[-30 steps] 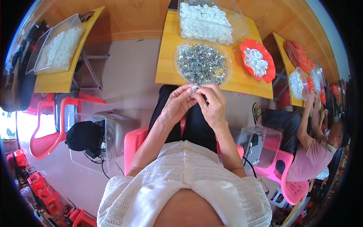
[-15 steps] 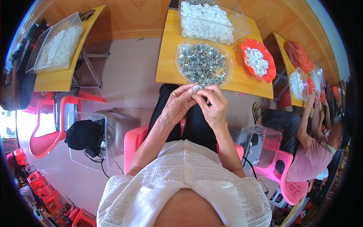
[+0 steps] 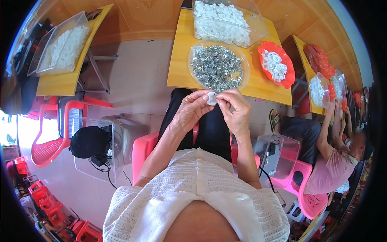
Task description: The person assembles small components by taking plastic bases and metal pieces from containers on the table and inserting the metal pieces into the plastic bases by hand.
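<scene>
The left hand's (image 3: 192, 109) grip pinches a white disc (image 3: 211, 99) near the counter's (image 3: 179, 60) edge; the right hand (image 3: 237, 109) meets its rim, hold unclear. One piece underway, plenty left: metal bits (image 3: 217, 66) heap the clear dish (image 3: 246, 69).

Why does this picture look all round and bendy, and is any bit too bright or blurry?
Head view: the fisheye lens curves the foot of the brown wall and blacks out the corners; head view: glare washes out the bright patch at far left; head view: the metal pieces glint, and the white disc in the left hand looks fairly clear.
</scene>
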Tool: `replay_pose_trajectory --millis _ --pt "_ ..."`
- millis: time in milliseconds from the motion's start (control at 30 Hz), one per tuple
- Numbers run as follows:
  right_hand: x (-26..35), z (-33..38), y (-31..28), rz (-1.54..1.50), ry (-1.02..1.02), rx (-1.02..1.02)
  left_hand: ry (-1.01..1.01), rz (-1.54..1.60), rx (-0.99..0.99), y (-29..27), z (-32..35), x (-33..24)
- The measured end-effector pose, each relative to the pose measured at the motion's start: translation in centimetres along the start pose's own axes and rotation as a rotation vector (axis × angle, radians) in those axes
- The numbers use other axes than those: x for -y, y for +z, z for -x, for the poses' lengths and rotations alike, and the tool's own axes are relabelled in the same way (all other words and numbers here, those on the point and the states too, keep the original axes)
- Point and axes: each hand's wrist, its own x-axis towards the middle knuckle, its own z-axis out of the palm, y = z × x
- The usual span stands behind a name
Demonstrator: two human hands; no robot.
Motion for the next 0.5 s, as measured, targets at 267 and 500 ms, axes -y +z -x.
replay_pose_trajectory --millis 267,500 --pt "0.47 0.34 -0.11 0.015 0.033 0.038 0.007 -0.041 -0.010 0.25 0.01 0.03" --pt "0.26 0.78 0.08 0.042 0.014 0.032 0.022 -0.068 -0.010 0.27 -0.02 0.12"
